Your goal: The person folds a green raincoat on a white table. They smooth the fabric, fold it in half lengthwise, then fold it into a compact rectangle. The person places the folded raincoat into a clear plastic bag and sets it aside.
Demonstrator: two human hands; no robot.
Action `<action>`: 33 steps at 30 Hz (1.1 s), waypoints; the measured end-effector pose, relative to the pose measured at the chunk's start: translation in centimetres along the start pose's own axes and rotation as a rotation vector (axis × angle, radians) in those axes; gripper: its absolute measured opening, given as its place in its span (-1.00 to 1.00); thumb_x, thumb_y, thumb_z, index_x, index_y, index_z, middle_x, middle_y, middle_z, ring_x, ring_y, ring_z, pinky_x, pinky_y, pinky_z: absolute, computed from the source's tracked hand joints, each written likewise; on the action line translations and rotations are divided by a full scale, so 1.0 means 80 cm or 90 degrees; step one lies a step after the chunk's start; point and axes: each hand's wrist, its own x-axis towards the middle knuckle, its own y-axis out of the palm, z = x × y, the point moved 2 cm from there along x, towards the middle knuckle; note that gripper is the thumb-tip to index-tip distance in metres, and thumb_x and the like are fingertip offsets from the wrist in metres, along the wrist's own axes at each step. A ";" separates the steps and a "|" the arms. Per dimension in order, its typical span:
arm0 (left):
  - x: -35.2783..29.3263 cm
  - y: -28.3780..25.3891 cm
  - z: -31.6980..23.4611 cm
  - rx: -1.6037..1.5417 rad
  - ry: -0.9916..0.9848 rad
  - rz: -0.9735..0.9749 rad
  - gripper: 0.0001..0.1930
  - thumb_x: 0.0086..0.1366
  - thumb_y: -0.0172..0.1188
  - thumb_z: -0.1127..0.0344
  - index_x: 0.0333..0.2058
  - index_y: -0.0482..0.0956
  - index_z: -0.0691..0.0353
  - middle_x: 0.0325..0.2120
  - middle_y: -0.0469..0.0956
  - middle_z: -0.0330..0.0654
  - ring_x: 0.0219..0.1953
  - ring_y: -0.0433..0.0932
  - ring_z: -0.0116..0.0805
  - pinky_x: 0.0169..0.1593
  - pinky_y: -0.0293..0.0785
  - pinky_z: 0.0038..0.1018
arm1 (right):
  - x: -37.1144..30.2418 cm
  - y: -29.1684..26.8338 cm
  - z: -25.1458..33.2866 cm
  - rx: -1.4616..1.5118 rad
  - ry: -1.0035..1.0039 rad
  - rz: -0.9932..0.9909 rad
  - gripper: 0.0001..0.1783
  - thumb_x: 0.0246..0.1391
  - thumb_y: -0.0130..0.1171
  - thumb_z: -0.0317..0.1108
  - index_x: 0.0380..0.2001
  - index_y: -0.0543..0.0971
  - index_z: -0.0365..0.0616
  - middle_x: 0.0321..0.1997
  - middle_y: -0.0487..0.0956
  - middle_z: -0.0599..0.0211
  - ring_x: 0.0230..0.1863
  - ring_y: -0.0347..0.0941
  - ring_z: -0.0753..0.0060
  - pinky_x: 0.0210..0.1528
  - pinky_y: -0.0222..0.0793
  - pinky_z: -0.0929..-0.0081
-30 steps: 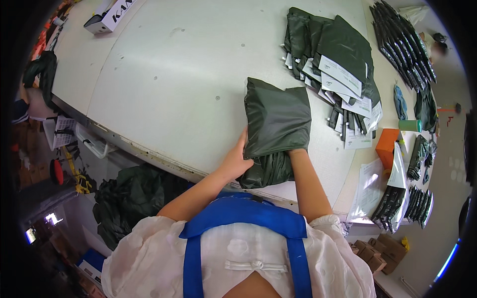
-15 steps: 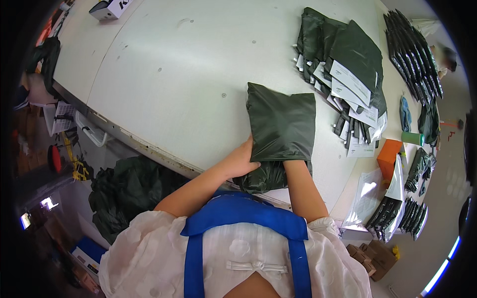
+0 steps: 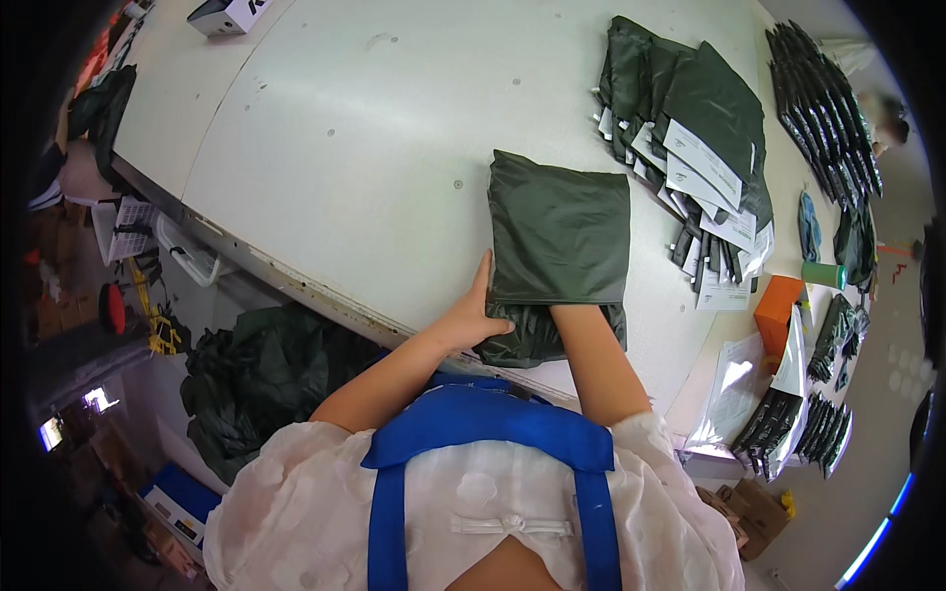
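Note:
A flat, square, dark green fabric pouch (image 3: 560, 231) lies on the white table in front of me, its opening facing my body. My right hand is inside it up to the wrist, so its fingers are hidden; only the right wrist (image 3: 576, 319) and forearm show. My left hand (image 3: 467, 317) holds the pouch's lower left corner. Its thumb presses on the bunched dark green fabric (image 3: 532, 340) below the opening, one finger runs up the left edge, and the other fingers are out of sight underneath.
Dark green pouches with white tags (image 3: 695, 148) are piled at the right on the white table (image 3: 365, 148). Beyond them stand an orange box (image 3: 777, 307), a green roll (image 3: 824, 275) and rows of dark packs (image 3: 823, 113). Crumpled dark fabric (image 3: 261, 369) hangs below the table's left edge.
My right hand stays inside the pouch, whose top now lies flatter and squarer. The left hand's finger has straightened along the pouch's left edge. The whole view has shifted slightly.

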 end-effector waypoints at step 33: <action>-0.088 -0.035 0.056 0.404 -0.031 -0.029 -0.05 0.01 0.37 0.05 0.28 0.03 0.20 -0.02 0.48 0.11 -0.01 0.50 0.03 0.07 0.38 -0.32 | -0.213 -0.022 -0.067 0.512 0.523 0.060 -0.45 0.00 0.30 -0.17 -0.14 0.49 -0.50 -0.21 0.58 0.10 -0.21 0.51 0.40 -0.12 0.43 0.45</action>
